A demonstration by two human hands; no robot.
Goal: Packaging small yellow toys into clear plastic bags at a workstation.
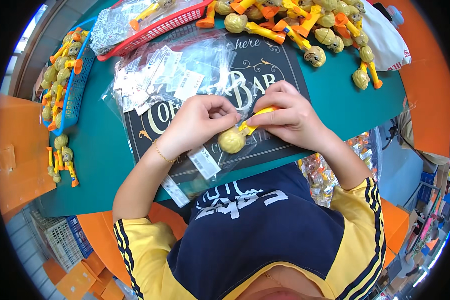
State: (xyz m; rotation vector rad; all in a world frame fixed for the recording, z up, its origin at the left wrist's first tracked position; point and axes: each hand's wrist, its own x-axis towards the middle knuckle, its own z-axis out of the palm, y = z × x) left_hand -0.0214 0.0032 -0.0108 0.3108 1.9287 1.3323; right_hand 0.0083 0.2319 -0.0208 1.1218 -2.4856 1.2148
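Observation:
Over the printed black mat (185,170), my right hand (290,117) grips the yellow stem of a gold-haired toy figure (232,140). The figure's head points toward me and down to the left, with the back of its hair showing. My left hand (205,120) is closed in a pinch right beside the figure's neck; what its fingertips hold is too small to make out. Beneath my left wrist lies a clear plastic bag with a white label (204,162). More clear bags with white labels (189,84) are spread on the mat just beyond my left hand.
A heap of similar figures (295,22) covers the far right of the green table (335,110). A red basket (155,32) holds labelled bags at the back. Left of it stands a blue basket (80,95) of figures, with several loose figures (62,157) nearer me. A filled clear bag (317,175) is beside my right elbow.

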